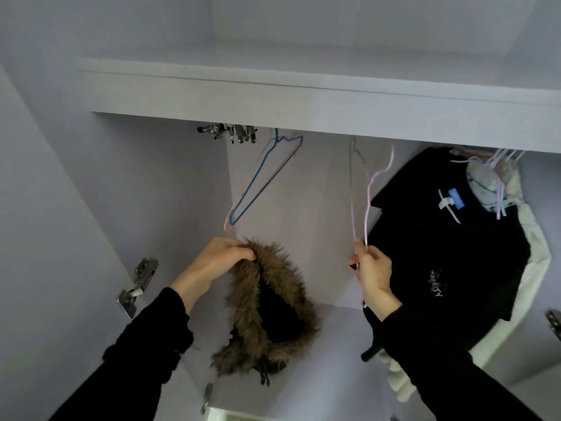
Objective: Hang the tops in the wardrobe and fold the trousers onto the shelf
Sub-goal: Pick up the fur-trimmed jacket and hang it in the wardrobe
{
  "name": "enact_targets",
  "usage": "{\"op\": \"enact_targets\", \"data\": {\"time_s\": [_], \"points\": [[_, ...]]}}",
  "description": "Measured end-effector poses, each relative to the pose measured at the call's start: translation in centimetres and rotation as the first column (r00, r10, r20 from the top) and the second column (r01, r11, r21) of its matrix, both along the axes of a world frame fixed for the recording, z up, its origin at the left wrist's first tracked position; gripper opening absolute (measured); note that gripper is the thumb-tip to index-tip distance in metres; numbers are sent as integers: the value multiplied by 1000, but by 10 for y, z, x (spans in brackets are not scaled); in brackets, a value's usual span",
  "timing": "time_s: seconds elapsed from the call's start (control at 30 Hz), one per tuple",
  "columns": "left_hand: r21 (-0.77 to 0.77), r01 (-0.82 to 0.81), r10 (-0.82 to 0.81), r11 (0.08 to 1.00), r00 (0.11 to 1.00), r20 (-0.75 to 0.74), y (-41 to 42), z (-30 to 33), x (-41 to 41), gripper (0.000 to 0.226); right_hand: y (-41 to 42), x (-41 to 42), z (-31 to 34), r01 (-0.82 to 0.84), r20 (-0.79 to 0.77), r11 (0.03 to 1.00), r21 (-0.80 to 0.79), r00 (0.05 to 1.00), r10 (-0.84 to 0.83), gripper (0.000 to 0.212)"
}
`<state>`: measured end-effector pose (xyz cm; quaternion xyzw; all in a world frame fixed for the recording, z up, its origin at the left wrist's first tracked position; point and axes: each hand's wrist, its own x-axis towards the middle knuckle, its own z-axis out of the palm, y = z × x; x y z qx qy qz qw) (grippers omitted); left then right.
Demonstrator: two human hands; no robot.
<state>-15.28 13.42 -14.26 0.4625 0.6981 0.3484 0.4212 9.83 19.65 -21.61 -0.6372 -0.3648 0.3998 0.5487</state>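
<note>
My left hand, low in the middle of the frame, is clenched on the top edge of a brown fur-trimmed hood, fingers curled over the fur so the dark-lined garment hangs down from my grip toward the bottom centre. My right hand, just right of centre, pinches the lower end of a thin pink wire hanger that rises from my fingers with its hook bent near the top; whether the hook sits on anything I cannot tell. Both my sleeves are black. Immediately right of that hand hangs a black top with pale lettering on its lower part and a blue and white tag near the collar. Behind it, at the upper right, a bunch of pastel hangers carries lighter clothes. In the upper centre, a blue hanger and a pink one hang tilted together inside the wardrobe, beside a cluster of metal clips under the white shelf that runs across the top of the frame. A metal door hinge shows at lower left.
</note>
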Motion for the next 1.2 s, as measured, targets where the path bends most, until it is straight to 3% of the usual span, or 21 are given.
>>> {"op": "enact_targets", "data": {"time_s": [0.1,0.23,0.37,0.5,0.67,0.73,0.83,0.93,1.07,1.2], "points": [[4,31,-31,1000,999,17,2,0,12,10,-8,17,-1,33,-15,996,86,999,-31,40],[7,68,-68,998,998,16,5,0,27,5,-10,36,10,-23,-52,979,202,998,34,13],[-10,66,-66,998,998,16,6,0,38,5,-16,56,-5,72,-159,995,72,986,-60,26],[-43,43,-43,998,999,19,8,-4,45,10,-26,72,-13,-24,-112,999,-43,994,19,40],[-50,73,-73,996,997,11,9,-7,50,10,-26,77,-14,-29,-64,960,-279,998,12,34],[-48,77,-76,996,997,34,9,-8,52,12,-28,81,-16,-62,-186,962,-265,982,12,33],[-48,83,-81,995,996,32,8,-6,53,11,-30,86,-17,-148,-562,973,-177,827,24,43],[-67,72,-71,995,997,23,7,-3,52,10,-32,91,-15,-124,-759,991,-55,650,39,56],[-72,77,-74,994,996,41,4,5,51,8,-37,80,-15,-133,-854,990,42,509,105,57],[-20,142,-139,990,984,116,1,21,54,10,-34,52,-23,-186,-832,983,-4,546,99,54]]}}
